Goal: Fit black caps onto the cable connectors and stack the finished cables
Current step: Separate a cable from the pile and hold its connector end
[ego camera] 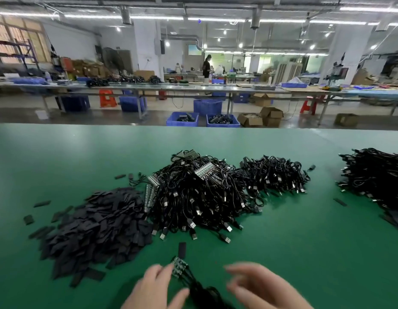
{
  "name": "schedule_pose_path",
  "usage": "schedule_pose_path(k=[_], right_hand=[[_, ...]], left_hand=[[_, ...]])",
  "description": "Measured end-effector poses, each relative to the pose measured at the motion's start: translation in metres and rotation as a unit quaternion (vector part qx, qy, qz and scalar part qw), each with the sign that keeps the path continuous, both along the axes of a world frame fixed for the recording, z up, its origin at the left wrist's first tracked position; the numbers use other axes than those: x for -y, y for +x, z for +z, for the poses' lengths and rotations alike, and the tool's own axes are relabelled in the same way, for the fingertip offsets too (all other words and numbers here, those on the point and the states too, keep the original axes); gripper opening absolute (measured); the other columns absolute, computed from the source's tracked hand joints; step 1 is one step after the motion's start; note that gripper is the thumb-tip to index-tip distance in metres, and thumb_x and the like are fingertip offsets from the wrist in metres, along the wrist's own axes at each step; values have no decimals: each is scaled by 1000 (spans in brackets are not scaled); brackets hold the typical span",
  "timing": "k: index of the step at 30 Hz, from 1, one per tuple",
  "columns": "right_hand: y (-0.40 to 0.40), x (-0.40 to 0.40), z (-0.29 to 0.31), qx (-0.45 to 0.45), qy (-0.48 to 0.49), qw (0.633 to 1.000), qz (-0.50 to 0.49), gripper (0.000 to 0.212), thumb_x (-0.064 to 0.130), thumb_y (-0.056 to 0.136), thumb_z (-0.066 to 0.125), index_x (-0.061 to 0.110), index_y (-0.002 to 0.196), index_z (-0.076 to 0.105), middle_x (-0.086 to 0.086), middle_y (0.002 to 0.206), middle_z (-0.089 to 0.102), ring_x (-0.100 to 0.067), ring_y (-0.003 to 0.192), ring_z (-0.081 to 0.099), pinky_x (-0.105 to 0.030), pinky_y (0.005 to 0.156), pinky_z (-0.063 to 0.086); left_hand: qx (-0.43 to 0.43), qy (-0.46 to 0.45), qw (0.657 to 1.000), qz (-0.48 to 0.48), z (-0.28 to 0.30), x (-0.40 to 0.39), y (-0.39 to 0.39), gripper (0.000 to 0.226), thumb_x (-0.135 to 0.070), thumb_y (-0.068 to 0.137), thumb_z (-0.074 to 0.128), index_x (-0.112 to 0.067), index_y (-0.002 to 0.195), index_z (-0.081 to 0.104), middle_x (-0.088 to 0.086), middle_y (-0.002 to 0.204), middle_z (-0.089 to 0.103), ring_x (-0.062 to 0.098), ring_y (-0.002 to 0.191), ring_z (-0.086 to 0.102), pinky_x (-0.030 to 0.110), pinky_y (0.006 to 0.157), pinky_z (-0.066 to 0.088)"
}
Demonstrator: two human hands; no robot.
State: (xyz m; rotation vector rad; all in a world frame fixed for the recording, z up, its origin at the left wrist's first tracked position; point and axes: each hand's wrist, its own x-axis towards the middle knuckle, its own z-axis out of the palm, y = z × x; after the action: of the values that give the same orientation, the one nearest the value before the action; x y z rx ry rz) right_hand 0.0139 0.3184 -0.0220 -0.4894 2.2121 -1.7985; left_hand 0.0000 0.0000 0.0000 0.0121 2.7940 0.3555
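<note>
The right hand (258, 284) was smeared by motion blur, its fingers indistinct. Both wrists ran off the near edge. The right-hand cable stack (376, 175) was cut by the frame's side.

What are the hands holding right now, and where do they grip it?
The left hand holds a small cable bundle just behind its bare circuit-board ends, thumb under the wires. The right hand is blurred, fingers spread, holding nothing.
</note>
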Motion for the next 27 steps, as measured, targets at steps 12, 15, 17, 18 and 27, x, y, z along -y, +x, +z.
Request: schedule_pose_path(k=[12,15,17,18,27], right_hand=[[-69,86,-78,-196,267,939,-92,30,46,90,60,27,109,74,11,101,66,-6,98,58,-21,91,45],[-68,82,-82,-219,297,917,-150,29,49,85,62,28,96,78,11,91,69,-9,89,60,-27,86,45],[-68,79,-80,-196,274,926,-167,17,38,87,69,27,96,78,10,91,71,-11,90,60,-27,89,44],[-69,78,-80,-183,262,931,-176,15,33,88,70,26,98,78,10,92,71,-11,91,60,-25,88,44],[-71,78,-78,-123,202,945,-225,33,35,90,70,25,121,71,11,93,66,-9,87,61,-28,82,50]], left_hand=[[-90,136,986,39,-69,-54,-21,20,-46,82,71,-51,87,52,-22,106,49,-3,92,50,20,81,44],[-90,157,983,16,-68,-61,-38,27,-37,79,75,-51,78,51,-21,97,51,-4,83,53,19,72,45],[-96,207,974,3,-74,-70,-49,33,-26,76,78,-49,74,54,-18,96,55,-2,82,56,16,70,43],[-102,249,963,1,-77,-75,-53,36,-18,75,77,-47,72,57,-16,94,58,0,82,58,15,69,43],[-242,479,844,21,-100,-85,-41,59,8,82,67,-50,94,63,-17,111,57,7,102,64,15,79,52]])
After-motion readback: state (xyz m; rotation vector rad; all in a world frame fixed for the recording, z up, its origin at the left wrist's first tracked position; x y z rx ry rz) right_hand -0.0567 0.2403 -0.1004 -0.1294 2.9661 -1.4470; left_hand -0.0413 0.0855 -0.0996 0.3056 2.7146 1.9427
